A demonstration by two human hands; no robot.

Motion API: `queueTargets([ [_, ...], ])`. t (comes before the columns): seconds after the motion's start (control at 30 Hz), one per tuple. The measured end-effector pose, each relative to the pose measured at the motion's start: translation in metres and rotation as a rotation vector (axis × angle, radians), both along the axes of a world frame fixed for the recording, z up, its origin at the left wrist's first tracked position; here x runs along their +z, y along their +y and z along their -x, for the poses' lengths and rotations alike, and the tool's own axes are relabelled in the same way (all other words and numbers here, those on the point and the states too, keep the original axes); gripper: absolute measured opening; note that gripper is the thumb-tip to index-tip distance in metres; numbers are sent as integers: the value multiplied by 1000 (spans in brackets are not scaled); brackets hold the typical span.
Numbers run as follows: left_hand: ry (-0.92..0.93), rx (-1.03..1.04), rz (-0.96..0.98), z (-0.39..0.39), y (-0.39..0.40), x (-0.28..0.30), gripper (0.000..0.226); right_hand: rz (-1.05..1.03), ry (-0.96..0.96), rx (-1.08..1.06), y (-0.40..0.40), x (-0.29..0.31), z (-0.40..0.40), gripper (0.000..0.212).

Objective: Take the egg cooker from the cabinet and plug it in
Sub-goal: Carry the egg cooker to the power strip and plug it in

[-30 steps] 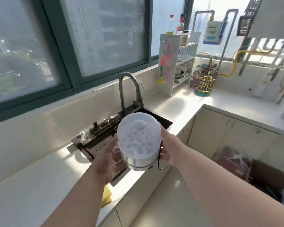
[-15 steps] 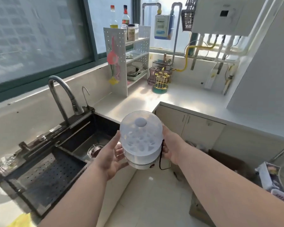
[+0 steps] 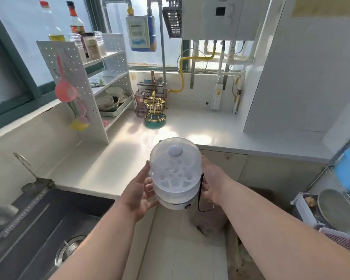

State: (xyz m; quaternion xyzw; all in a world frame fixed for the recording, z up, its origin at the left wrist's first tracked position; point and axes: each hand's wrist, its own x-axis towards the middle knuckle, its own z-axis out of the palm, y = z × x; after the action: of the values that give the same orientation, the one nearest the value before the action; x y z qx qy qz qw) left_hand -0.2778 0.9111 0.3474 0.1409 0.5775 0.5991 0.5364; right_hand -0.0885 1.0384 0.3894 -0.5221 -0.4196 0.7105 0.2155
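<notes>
Both hands are on the cooker (image 3: 175, 174), carried in the air above the floor, just short of the counter (image 3: 200, 126) corner. The left hand (image 3: 138, 196) cups it low from the side, palm turned up under the base, taking the weight. The right hand (image 3: 211, 181) presses flat against the opposite wall, fingers wrapped behind out of sight. That's a squeeze from two sides, and it makes sense: the clear lid (image 3: 175, 151) looks as though it just sits on top, so a level two-handed carry should keep the stacked trays from sliding.

The black cord (image 3: 200, 196) loops down by the right wrist, dangling free, plug not visible. It's kept on the right side, I'd guess, so that hand can take it once the cooker is set down.

Ahead on the back wall hangs a white power strip (image 3: 216, 97), above open counter. That looks like the destination: set the cooker down near it, then reach for the cord. So the cabinet part seems done, plugging in not yet.
</notes>
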Motion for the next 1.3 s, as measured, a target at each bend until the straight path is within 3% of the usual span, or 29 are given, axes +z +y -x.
queueTargets([
  [0.17,74,-114,16,23,80,8,87,-19,-19,-74,65,-2,13,55],
  [0.3,89,-164,-8,30,135,9,82,-36,-47,-103,114,-5,15,68],
  [0.7,46,-113,-39,29,355,-6,73,-47,-65,-95,343,-18,14,69],
  [0.9,16,-83,-18,42,440,-8,89,-43,-72,-88,429,-17,28,70],
  [1.1,1,-153,11,79,514,-27,76,-13,-77,-141,490,-32,56,71],
  [1.3,-11,-209,22,120,585,-57,89,24,-92,-218,545,-65,92,76],
])
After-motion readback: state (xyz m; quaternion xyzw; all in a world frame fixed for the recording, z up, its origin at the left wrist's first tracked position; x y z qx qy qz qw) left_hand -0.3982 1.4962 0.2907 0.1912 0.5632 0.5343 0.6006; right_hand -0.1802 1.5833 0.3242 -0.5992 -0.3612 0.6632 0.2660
